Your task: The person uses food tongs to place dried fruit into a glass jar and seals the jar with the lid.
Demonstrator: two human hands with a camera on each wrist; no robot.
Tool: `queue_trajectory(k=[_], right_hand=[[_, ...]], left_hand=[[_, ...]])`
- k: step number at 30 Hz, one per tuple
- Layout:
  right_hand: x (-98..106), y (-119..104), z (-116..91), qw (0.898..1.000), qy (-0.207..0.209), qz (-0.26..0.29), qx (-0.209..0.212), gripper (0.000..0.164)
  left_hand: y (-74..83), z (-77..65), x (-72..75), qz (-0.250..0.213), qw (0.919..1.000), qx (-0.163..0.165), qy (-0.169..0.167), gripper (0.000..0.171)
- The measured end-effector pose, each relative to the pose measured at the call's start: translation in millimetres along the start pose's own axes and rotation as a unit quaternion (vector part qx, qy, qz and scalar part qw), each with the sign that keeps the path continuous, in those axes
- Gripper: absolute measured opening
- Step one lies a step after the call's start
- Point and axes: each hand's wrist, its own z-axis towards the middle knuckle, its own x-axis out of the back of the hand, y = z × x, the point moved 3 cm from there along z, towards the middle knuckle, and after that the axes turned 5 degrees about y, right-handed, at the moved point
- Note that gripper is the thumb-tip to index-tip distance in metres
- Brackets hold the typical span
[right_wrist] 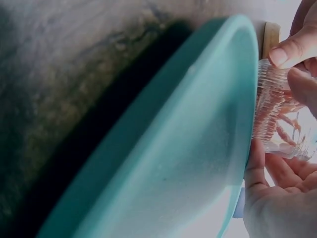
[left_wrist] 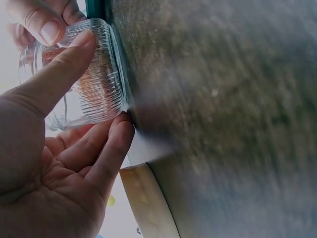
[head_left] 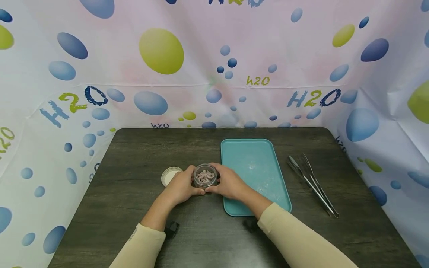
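A ribbed glass jar (head_left: 205,180) without its lid stands on the dark table, holding a heap of small pale pinkish strips. My left hand (head_left: 182,186) grips it from the left, thumb on the near side and fingers around the far side. From the right, my right hand (head_left: 229,182) holds the same jar in the same manner, and the two thumbs nearly meet in front. In the left wrist view, the ribbed wall of the jar (left_wrist: 101,84) shows between thumb and fingers. A round lid (head_left: 170,174) with a pale inside lies just left of the jar, partly behind my left hand.
A turquoise tray (head_left: 249,156) with whitish marks lies right of the jar, under my right forearm. Farther right lie metal tongs (head_left: 316,186), spread at the far end. Behind the dark wooden table (head_left: 140,149) hangs a white sheet with bubble prints.
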Motion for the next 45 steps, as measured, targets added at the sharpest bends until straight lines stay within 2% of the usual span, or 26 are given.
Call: queue_trajectory(k=[7,15,21,28,32,35,38,45], right_hand=[[0.8,3.9,0.3,1.0,-0.002,-0.018,0.0,0.088],[0.9,3.0,1.4,1.0,-0.001,-0.011,0.013,0.084],[-0.7,4.9,1.0,1.0,-0.003,-0.014,0.007,0.085],[-0.2,6.2,1.4,1.0,0.001,-0.024,0.004,0.089],[-0.2,5.6,2.4,1.0,0.001,-0.028,0.008,0.088],[0.4,5.1,2.4,1.0,0.0,-0.029,0.01,0.088],[1.2,4.7,2.0,1.0,-0.001,-0.027,0.009,0.088],[0.4,5.2,1.6,1.0,-0.003,-0.013,0.009,0.088]], left_hand=[[2.5,-2.4,-1.8,-0.001,1.0,0.003,-0.006,0.073],[2.4,-7.3,-3.4,-0.003,0.9999,0.0,0.011,0.082],[-0.5,-13.2,4.4,-0.012,0.9997,0.002,0.019,0.091],[-12.6,-18.1,24.4,-0.003,0.9984,-0.012,0.054,0.073],[-21.7,-22.3,34.6,-0.002,0.9971,-0.024,0.073,0.07],[-30.5,-23.0,39.6,0.013,0.9966,-0.022,0.079,0.074],[-40.3,-22.2,42.8,0.032,0.9965,-0.006,0.077,0.083],[-58.8,-17.5,48.2,0.069,0.9957,0.037,0.049,0.101]])
